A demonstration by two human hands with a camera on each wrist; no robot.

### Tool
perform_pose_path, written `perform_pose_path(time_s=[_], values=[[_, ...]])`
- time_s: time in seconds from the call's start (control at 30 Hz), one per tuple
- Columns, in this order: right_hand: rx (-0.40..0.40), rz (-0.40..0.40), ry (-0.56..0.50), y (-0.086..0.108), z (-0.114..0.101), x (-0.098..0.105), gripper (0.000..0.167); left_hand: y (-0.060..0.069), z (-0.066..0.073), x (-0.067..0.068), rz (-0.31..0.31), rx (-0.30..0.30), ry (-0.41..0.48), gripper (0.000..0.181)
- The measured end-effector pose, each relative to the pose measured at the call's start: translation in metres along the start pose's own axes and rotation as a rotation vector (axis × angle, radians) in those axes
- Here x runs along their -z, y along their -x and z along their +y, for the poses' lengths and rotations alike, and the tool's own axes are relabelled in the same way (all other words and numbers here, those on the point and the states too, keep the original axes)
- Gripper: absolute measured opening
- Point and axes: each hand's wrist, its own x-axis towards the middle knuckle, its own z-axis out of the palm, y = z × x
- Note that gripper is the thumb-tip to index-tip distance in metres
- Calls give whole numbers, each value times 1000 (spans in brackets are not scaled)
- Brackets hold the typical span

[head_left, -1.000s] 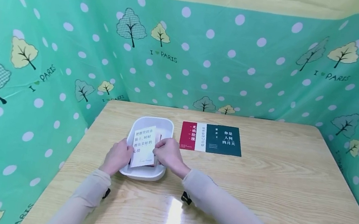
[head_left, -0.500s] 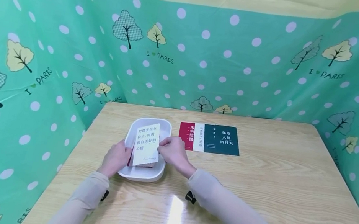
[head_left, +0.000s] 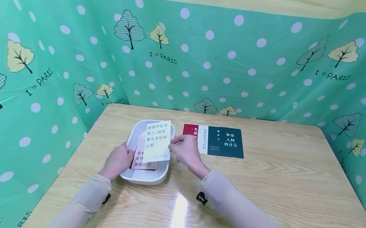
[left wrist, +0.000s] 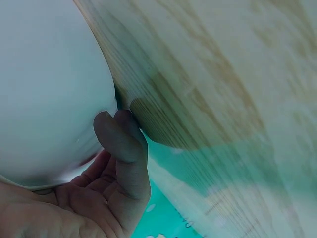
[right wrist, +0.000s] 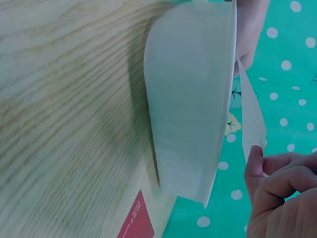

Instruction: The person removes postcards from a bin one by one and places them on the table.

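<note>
A white card (head_left: 157,140) with printed characters is pinched by its right edge between the thumb and finger of my right hand (head_left: 186,152). It hangs tilted above the white plastic box (head_left: 144,180), and the right wrist view shows this card (right wrist: 253,119) clear of the rim. My left hand (head_left: 118,162) grips the box's left side wall; in the left wrist view its fingers (left wrist: 130,144) curl at the white wall. Inside the box lie a pale pink card (head_left: 140,157) with characters and a dark red card edge, partly covered by the held card.
Right of the box, a row of cards lies flat on the wooden table (head_left: 281,191): a red card (head_left: 190,129), a white card (head_left: 202,140) and dark green cards (head_left: 228,143). A green dotted cloth (head_left: 263,74) hangs around the table's back and sides.
My right hand has moved right with the white card, lifting it off the stack and uncovering the pink card below. The left hand stays at the box's side.
</note>
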Motion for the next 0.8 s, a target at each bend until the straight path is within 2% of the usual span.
perform_pose_path(time_s=[0.23,0.4,0.8], values=[[-6,37,-3,-1,3,11,14,1,2,-1,-7,14,22,35],[-8,55,-6,-1,5,20,14,2,2,0,7,3,9,36],[-32,113,-1,-3,16,41,12,0,3,-1,7,19,-14,40]])
